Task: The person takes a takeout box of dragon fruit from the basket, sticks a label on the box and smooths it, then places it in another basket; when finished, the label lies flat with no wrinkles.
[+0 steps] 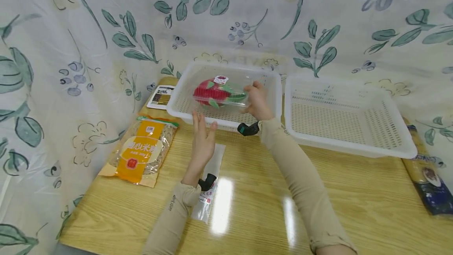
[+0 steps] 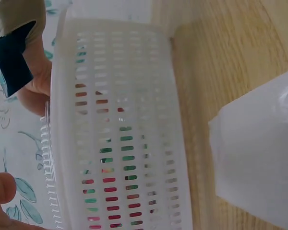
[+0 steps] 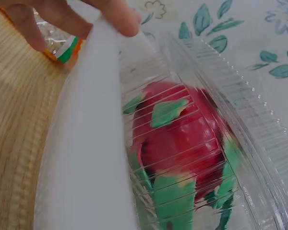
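Note:
A red and green dragon fruit (image 1: 211, 93) lies inside a clear plastic box (image 1: 235, 81) with a small label on its lid. The box is in the left white basket (image 1: 226, 123), slightly tilted. My right hand (image 1: 257, 99) grips the right end of this box, thumb and fingers curled about it. My left hand (image 1: 203, 141) is at the basket's front rim with fingers stretched out, holding nothing. In the right wrist view its fingers (image 3: 117, 17) reach the rim, beside the clear box (image 3: 221, 105).
A second white basket (image 1: 339, 113) stands to the right. An orange noodle bag (image 1: 141, 150) and a small white packet (image 1: 161, 97) lie left. A flat clear wrapper (image 1: 212, 168) is under the left wrist. A blue-and-yellow packet (image 1: 429, 176) lies far right. Floral curtain hangs behind.

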Demonstrator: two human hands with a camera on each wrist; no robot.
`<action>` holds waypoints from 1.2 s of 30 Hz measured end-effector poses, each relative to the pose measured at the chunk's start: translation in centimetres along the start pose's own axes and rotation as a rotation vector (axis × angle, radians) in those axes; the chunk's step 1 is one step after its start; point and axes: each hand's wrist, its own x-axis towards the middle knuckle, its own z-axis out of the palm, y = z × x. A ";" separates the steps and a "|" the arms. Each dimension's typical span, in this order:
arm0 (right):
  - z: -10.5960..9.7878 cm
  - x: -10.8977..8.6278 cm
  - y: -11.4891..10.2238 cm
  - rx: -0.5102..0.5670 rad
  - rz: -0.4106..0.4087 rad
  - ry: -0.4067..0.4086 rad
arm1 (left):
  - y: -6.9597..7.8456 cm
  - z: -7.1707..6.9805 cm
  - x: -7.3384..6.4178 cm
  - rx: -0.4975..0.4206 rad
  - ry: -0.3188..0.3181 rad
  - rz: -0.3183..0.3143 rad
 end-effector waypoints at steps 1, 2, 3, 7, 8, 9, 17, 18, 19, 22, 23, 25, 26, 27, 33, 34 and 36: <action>0.1 0.1 0.2 -0.003 0.001 0.002 | -0.1 0.1 0.0 -0.001 0.012 0.000; 0.1 0.2 0.5 -0.006 0.002 0.006 | -0.2 0.2 0.0 -0.002 0.021 0.002; 0.1 0.3 0.7 -0.007 0.000 0.011 | -0.3 0.3 0.1 -0.002 0.027 0.005; -0.2 0.7 1.3 0.002 -0.010 0.019 | -0.5 0.4 0.3 0.001 0.033 0.015; -0.3 0.8 1.4 0.004 -0.014 0.019 | -0.5 0.4 0.3 0.005 0.032 0.017; -0.4 0.8 1.4 -0.002 -0.015 0.019 | -0.5 0.5 0.3 0.007 0.029 0.018; -0.9 1.5 2.1 -0.177 -0.093 0.002 | -0.2 0.4 0.3 0.022 0.028 0.016; -1.0 1.5 2.2 -0.212 -0.096 -0.003 | -0.3 0.4 0.3 0.025 0.028 0.015; -1.1 1.5 2.3 -0.246 -0.095 -0.008 | -0.3 0.4 0.3 0.027 0.025 0.011; -1.4 1.4 2.6 -0.330 -0.065 -0.016 | -0.5 0.4 0.4 0.029 0.019 0.000; -1.4 1.4 2.6 -0.359 -0.055 -0.016 | -0.5 0.3 0.3 0.031 0.020 -0.001; -1.4 1.3 2.7 -0.416 -0.040 -0.010 | -0.5 0.3 0.3 0.032 0.020 0.001; -1.3 1.2 2.7 -0.438 -0.033 -0.004 | -0.5 0.2 0.3 0.034 0.020 0.005; -1.3 1.1 2.7 -0.465 -0.030 0.003 | -0.5 0.2 0.3 0.036 0.020 0.009; -1.2 1.0 2.9 -0.626 -0.078 0.050 | -0.5 -0.1 0.4 0.087 -0.007 0.005; -1.2 0.9 2.9 -0.664 -0.093 0.058 | -0.5 -0.3 0.5 0.097 -0.018 0.004; -1.3 0.8 2.9 -0.732 -0.114 0.057 | -0.3 -0.6 0.7 0.106 -0.039 0.006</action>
